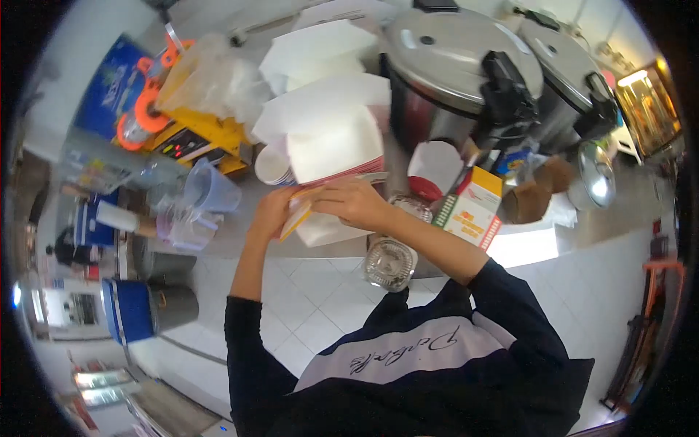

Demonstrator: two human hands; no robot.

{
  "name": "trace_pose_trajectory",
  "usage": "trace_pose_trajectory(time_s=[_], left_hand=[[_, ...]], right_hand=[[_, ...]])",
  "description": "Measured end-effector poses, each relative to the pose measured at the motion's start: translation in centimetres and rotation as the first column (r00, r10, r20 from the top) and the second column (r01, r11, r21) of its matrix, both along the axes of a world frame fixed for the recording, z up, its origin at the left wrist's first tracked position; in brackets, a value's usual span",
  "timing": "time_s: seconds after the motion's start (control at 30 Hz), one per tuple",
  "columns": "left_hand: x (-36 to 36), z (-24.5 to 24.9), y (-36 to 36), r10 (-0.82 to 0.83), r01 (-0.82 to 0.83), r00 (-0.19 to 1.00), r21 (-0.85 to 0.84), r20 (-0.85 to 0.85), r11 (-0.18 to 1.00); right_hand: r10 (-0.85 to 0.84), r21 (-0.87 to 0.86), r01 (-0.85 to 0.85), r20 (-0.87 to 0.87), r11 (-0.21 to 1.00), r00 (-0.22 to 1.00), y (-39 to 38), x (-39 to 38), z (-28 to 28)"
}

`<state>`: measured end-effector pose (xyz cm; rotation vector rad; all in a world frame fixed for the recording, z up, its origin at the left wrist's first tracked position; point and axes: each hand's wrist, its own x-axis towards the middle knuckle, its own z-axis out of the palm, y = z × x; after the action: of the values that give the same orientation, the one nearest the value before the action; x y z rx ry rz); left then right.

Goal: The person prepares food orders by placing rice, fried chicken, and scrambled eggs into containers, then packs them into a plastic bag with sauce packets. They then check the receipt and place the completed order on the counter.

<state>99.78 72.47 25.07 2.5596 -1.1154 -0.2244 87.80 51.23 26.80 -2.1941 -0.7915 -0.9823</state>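
Note:
Both hands are at a red, yellow and white cardboard piece (295, 215) near the counter's front edge. My left hand (274, 210) grips its left side with closed fingers. My right hand (351, 202) lies over its upper right part, fingers bent together on it. Just behind stands a stack of white paper trays with red edges (335, 142). To the right of my right hand are a red-and-white carton (433, 169), an orange, white and green box (472, 207) and clear plastic containers (391, 264). White paper cups (274, 164) stand behind my left hand.
Two large lidded pots (459, 58) stand at the back right. A yellow device (191, 144), a plastic bag (222, 80) and a clear jug (211, 186) are on the left. A brown paper bag (530, 200) and a metal pot (593, 178) sit farther right.

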Motion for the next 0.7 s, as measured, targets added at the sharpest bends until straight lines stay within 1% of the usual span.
trace_pose_trajectory(time_s=[0.03, 0.07, 0.13, 0.17, 0.2, 0.23, 0.27, 0.33, 0.37, 0.4, 0.43, 0.47, 0.5, 0.6, 0.67, 0.7], left_hand=[[0.0, 0.1, 0.3, 0.022, -0.029, 0.995, -0.067, -0.099, 0.997], [0.2, 0.1, 0.6, 0.036, -0.064, 0.978, -0.131, -0.205, 0.989], [1.8, -1.0, 1.8, -0.022, 0.017, 0.998, 0.106, 0.052, 0.994], [2.2, -1.0, 3.1, -0.007, 0.003, 0.995, 0.035, 0.104, 0.999], [1.2, 0.7, 2.3, 0.058, -0.074, 0.99, 0.13, 0.127, 0.989], [0.1, 2.4, 1.5, 0.114, -0.147, 0.982, 0.228, 0.153, 0.963], [-2.5, 7.1, -1.0, 0.206, -0.275, 0.959, 0.472, 0.193, 0.837], [-6.5, 13.2, -7.7, 0.374, -0.348, 0.928, 0.369, 0.004, 0.862], [-8.1, 15.0, -10.0, 0.216, -0.196, 0.97, 0.163, -0.114, 0.967], [-9.6, 15.8, -12.5, 0.034, -0.047, 0.981, -0.065, -0.193, 0.997], [-11.2, 15.7, -15.7, -0.111, 0.077, 0.979, -0.191, -0.173, 0.979], [-12.8, 15.7, -19.4, -0.249, 0.198, 0.959, -0.309, -0.135, 0.93], [-14.5, 15.4, -23.2, -0.324, 0.258, 0.939, -0.385, -0.117, 0.886], [-20.2, 14.1, -36.1, -0.515, 0.405, 0.856, -0.566, -0.042, 0.719], [-23.6, 12.5, -45.2, -0.606, 0.407, 0.794, -0.689, -0.057, 0.599], [-25.2, 12.1, -49.9, -0.605, 0.442, 0.795, -0.714, 0.031, 0.543]], right_hand=[[-0.044, 0.066, 0.043, 0.017, 0.997, 0.999, -1.1, -0.9, 1.6], [-0.05, 0.144, 0.051, -0.011, 0.988, 0.999, -2.9, -2.3, 3.5], [-0.069, 0.307, 0.085, -0.06, 0.948, 0.996, -7.0, -6.2, 8.0], [-0.087, 0.315, 0.122, -0.123, 0.941, 0.989, -9.7, -9.1, 10.6], [-0.102, 0.322, 0.159, -0.187, 0.933, 0.977, -12.5, -12.6, 12.7], [-0.13, 0.367, 0.222, -0.259, 0.903, 0.957, -15.0, -15.9, 13.7], [-0.147, 0.406, 0.281, -0.33, 0.869, 0.932, -17.4, -19.4, 14.3], [-0.391, 0.199, 0.514, -0.443, 0.834, 0.807, -21.7, -26.8, 14.6], [-0.496, 0.067, 0.6, -0.493, 0.797, 0.715, -23.1, -30.1, 14.9], [-0.594, -0.065, 0.665, -0.523, 0.744, 0.612, -24.2, -33.2, 15.0], [-0.643, -0.071, 0.75, -0.573, 0.657, 0.509, -25.6, -35.9, 14.2], [-0.674, -0.079, 0.823, -0.619, 0.563, 0.402, -27.3, -38.3, 12.8], [-0.706, -0.071, 0.893, -0.641, 0.445, 0.3, -29.4, -40.5, 10.9], [-0.796, -0.153, 0.962, -0.599, 0.226, 0.092, -36.1, -44.7, 5.4], [-0.742, -0.094, 0.959, -0.655, 0.267, 0.142, -40.4, -46.1, 2.1], [-0.777, -0.136, 0.952, -0.615, 0.273, 0.135, -42.3, -46.1, 0.7]])
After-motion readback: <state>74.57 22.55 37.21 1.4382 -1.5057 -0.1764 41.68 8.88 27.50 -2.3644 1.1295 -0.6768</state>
